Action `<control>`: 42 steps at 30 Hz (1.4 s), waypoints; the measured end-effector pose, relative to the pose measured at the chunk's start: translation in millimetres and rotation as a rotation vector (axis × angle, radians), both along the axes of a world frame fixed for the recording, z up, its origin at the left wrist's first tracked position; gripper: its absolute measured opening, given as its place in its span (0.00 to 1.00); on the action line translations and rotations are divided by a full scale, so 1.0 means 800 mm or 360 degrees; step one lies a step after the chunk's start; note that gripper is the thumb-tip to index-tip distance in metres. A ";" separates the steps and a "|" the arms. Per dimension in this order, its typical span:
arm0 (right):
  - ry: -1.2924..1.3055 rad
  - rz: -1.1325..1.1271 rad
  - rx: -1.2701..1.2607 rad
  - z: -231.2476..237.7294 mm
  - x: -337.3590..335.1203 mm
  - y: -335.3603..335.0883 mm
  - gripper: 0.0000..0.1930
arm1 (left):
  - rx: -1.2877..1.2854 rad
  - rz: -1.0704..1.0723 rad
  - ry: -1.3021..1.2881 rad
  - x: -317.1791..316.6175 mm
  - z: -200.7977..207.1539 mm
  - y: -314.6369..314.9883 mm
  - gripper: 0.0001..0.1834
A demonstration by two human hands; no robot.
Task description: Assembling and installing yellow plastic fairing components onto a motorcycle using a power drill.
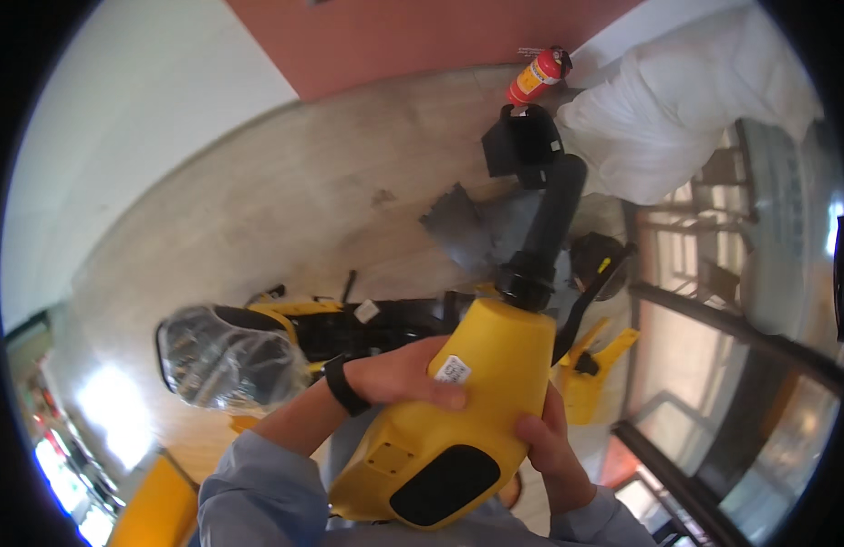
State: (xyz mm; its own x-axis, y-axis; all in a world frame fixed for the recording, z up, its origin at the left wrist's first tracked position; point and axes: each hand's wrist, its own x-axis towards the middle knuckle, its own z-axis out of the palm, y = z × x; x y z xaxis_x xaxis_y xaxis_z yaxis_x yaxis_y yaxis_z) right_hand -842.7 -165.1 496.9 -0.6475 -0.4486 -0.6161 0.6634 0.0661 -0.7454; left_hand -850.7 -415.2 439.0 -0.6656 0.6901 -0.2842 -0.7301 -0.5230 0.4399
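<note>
A yellow moulded plastic body (pixel 499 365) with a small white printed label and a black oval panel is tilted up close in front of me. A thick black bent pipe (pixel 554 214) comes out of its narrow far end through a black collar (pixel 527 284). My left hand (pixel 399 372) is closed on its left side, thumb lying across the top by the label. On the opposite side my right hand (pixel 554 442) grips it, thumb pressed on the surface and most fingers hidden underneath. The near end of the body rests close against my torso.
On the floor beyond lies a long yellow-and-black frame (pixel 331 314) with a plastic-wrapped black seat-like part (pixel 230 356). Yellow brackets (pixel 590 374) lie at right. A black box (pixel 522 141), a red fire extinguisher (pixel 540 75) and a white draped sheet (pixel 677 100) stand farther off.
</note>
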 end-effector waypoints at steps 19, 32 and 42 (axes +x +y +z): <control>0.2014 0.2577 0.1311 0.096 -0.132 -0.194 0.20 | -0.0341 0.0545 0.0535 0.037 -0.027 0.056 0.45; 0.1878 0.2617 0.1102 0.061 -0.161 -0.187 0.10 | -0.0832 0.1027 0.0487 0.178 -0.040 0.023 0.53; 0.1851 0.2705 0.1164 0.060 -0.157 -0.202 0.10 | -0.0500 -0.0025 0.0144 0.246 -0.001 -0.017 0.48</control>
